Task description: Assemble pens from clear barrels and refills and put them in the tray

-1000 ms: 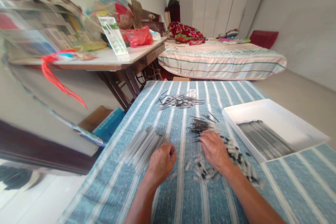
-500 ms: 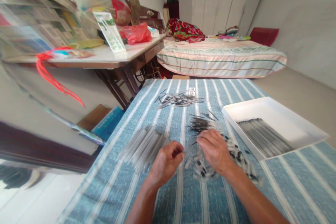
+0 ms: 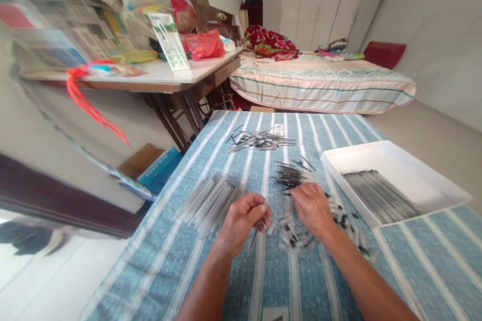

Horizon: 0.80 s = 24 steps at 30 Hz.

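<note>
My left hand [image 3: 246,220] is closed around a slim grey pen barrel [image 3: 253,242], whose lower end sticks out beneath the fingers. To its left lies a bundle of translucent grey pen barrels [image 3: 213,203]. My right hand [image 3: 311,205] pinches at the near edge of a heap of thin dark pen refills [image 3: 289,176]; one dark refill end shows at its fingertips. Below and beside that hand are small clear and black pen caps [image 3: 293,238], partly hidden by the wrist. Farther back is a loose pile of thin dark and pale pen parts [image 3: 259,140].
On the right, a white open box [image 3: 356,205] holds a row of grey pens [image 3: 380,195]. A blue striped cloth [image 3: 169,266] covers the table. To the left stands a desk [image 3: 158,72] with bags and a card; a bed [image 3: 320,80] is behind.
My hands have moved apart. The left now tilts the barrel downward; the right has drawn back slightly to the refill heap. The view has shifted a little left.
</note>
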### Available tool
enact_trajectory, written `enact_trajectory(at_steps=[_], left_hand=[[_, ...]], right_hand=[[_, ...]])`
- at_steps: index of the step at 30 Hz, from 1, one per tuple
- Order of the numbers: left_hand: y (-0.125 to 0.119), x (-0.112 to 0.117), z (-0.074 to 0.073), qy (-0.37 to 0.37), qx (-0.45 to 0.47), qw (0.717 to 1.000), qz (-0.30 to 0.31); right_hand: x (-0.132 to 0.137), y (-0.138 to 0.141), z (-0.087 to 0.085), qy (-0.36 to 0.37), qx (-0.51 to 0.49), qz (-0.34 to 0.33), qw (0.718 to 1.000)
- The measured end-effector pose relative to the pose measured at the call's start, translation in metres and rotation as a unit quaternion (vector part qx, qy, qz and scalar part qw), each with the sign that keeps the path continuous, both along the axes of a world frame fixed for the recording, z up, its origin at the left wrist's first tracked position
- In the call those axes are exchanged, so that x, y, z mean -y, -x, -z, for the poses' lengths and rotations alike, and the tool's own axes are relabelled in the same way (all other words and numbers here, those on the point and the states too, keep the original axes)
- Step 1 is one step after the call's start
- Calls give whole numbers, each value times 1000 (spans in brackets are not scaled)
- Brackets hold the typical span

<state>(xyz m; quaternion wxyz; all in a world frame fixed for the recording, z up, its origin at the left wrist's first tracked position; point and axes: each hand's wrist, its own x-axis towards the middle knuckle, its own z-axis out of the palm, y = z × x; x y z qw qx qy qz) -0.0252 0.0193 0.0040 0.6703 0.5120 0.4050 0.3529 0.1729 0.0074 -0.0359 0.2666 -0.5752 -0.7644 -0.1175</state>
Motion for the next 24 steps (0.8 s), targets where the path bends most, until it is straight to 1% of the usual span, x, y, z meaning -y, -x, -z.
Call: enact_trajectory(at_steps=[4,10,16,19,24], left_hand=[[-1,0,2,51,78,995,-25],[-1,-3,2,82,123,986,-74],[3,-5,-1,71,134,982,-110],[3,-4,-3,63,132,983,-110],[3,-3,-4,54,124,985,-105]], right_hand=[[2,2,-1,-6,-26,-2,1000],[12,8,2,34,-34,-61,997],[19,11,1,91,-12,-78,993],[22,16,-4,120,10,-87,989],[28,35,-15,166,66,-135,975]])
